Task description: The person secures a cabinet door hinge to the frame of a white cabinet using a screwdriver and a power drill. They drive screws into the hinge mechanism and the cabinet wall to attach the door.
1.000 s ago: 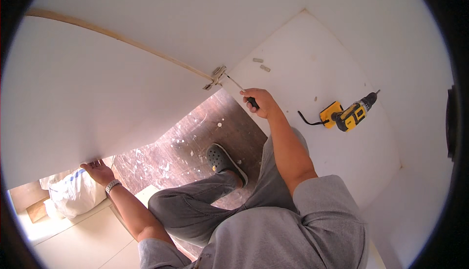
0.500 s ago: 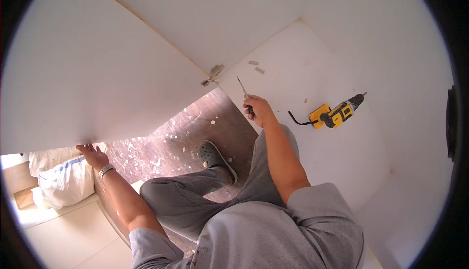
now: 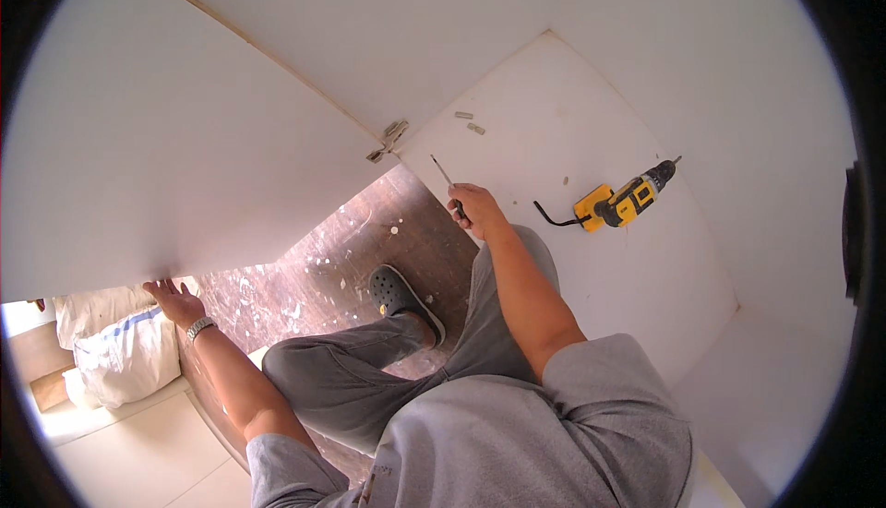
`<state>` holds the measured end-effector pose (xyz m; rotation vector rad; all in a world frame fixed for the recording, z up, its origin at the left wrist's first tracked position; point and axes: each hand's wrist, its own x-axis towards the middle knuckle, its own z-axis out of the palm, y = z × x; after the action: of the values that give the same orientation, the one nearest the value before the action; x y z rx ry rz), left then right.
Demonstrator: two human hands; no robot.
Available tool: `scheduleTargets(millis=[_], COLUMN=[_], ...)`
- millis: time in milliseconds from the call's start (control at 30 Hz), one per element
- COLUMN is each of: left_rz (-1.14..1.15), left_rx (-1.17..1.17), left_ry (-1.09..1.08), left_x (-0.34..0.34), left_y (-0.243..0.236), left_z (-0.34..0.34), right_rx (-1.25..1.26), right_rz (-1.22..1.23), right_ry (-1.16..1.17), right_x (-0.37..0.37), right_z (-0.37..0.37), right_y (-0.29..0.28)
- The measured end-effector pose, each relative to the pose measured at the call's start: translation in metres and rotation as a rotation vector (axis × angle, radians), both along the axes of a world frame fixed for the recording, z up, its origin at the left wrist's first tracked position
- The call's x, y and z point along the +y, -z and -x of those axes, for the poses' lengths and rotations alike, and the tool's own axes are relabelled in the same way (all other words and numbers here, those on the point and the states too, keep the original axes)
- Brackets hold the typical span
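My right hand (image 3: 474, 208) is closed around the dark handle of a screwdriver (image 3: 443, 170), whose thin shaft points up and left over the white panel floor of the cabinet. At the lower edge of a large white door (image 3: 175, 139), my left hand (image 3: 177, 301) has its fingers stretched out; the fingertips touch that edge and are partly hidden there. A metal hinge (image 3: 389, 139) sits where the door meets the cabinet, up and left of the screwdriver tip.
On the white cabinet base (image 3: 637, 296) lie a yellow-black cordless drill (image 3: 628, 203) and small metal pieces (image 3: 469, 120). White sacks (image 3: 125, 346) stand at the left. My shoe (image 3: 406, 300) rests on a paint-spotted brown floor (image 3: 328, 254). White walls rise behind and to the right.
My view has shifted slightly, so the hinge and drill appear a little further left. The screwdriver now tilts further left in my right hand. My left hand stays at the door edge.
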<state>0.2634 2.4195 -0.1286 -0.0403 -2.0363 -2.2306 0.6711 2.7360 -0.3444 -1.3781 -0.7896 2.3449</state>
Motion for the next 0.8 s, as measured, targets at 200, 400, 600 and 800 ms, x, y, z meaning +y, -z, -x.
scheduleTargets(millis=[200, 400, 600, 800], left_rz=[0.005, 0.025, 0.023, 0.014], left_rx=[0.015, -0.001, 0.001, -0.006], left_ry=[-0.001, 0.013, 0.0, 0.026], left_x=[0.006, -0.003, 0.006, 0.004], left_y=[0.0, 0.0, -0.002, -0.004], left_z=[-0.003, 0.003, -0.004, -0.005], right_rx=[0.007, 0.099, 0.165, 0.133], right_rz=[-0.013, 0.019, -0.011, -0.049], right_ry=[0.007, 0.038, 0.06, 0.043], right_x=[0.005, 0.008, 0.025, 0.033], right_z=[0.0, 0.008, 0.023, 0.036], right_y=[0.002, -0.001, -0.004, 0.003])
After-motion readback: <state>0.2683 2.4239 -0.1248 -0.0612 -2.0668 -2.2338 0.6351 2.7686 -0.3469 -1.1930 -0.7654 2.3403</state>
